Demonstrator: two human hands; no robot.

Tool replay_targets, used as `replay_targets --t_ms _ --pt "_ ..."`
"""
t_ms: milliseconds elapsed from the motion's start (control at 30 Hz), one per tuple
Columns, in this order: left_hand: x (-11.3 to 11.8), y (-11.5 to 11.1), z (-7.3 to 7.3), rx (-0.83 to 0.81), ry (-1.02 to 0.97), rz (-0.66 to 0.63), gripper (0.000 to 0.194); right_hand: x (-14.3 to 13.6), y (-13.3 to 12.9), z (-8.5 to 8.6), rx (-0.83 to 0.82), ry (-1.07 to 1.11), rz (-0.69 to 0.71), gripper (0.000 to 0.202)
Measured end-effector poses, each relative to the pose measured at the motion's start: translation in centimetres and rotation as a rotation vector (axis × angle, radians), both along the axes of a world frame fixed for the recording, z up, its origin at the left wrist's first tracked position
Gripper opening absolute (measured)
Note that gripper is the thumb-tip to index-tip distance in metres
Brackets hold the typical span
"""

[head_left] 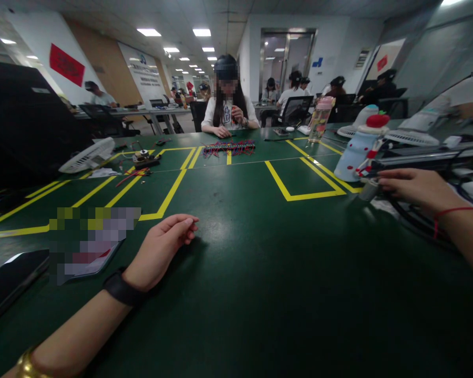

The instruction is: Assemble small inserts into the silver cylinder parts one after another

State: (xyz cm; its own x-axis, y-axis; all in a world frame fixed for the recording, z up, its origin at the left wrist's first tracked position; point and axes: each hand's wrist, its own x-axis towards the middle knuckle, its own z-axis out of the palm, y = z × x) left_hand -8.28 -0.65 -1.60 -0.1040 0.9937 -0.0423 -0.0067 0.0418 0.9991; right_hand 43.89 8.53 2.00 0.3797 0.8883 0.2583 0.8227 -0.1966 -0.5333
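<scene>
Two hands [161, 249] [421, 186] at a yellow-taped green table [260, 294]; ceiling lights [148, 32] beyond.

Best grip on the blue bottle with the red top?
I'd wrap the body of the blue bottle at mid-height, coming from the near left: it stands upright, its body looks broad and rounded, and that side is open. The right side is crowded by a red-and-white attachment and the right hand. Avoid the red top, possibly loose.

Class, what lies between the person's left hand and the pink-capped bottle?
Between the left hand and pink-capped bottle, the head view shows green tabletop marked with yellow tape.
</scene>
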Motion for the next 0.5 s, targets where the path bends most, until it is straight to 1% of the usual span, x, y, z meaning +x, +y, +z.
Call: replay_targets --t_ms 100,167,233,300,400,467,500 --pt "-0.1 0.0 -0.1 0.005 -0.013 -0.010 0.020 -0.4 -0.5 0.7 -0.089 0.064 -0.004 0.054" --pt "-0.2 0.0 -0.1 0.004 -0.016 -0.016 0.020 -0.7 -0.7 1.1 -0.148 -0.025 -0.019 0.058" --pt "-0.2 0.0 -0.1 0.000 -0.016 -0.025 0.020 -0.7 -0.6 1.2 -0.173 -0.171 -0.012 0.059" --pt "-0.2 0.0 -0.1 -0.001 -0.012 -0.028 0.020 -0.4 -0.3 0.9 -0.170 -0.267 0.001 0.060" --pt "-0.2 0.1 -0.2 0.001 0.000 -0.022 0.020 -0.3 0.2 0.3 -0.136 -0.320 -0.005 0.055" --pt "-0.1 0.2 -0.3 0.006 0.020 -0.020 0.021 -1.2 0.1 0.2 -0.071 -0.301 0.013 0.049" --pt "-0.1 0.2 -0.3 0.009 0.038 -0.021 0.021 -2.1 -0.2 0.3 -0.026 -0.267 0.040 0.047"
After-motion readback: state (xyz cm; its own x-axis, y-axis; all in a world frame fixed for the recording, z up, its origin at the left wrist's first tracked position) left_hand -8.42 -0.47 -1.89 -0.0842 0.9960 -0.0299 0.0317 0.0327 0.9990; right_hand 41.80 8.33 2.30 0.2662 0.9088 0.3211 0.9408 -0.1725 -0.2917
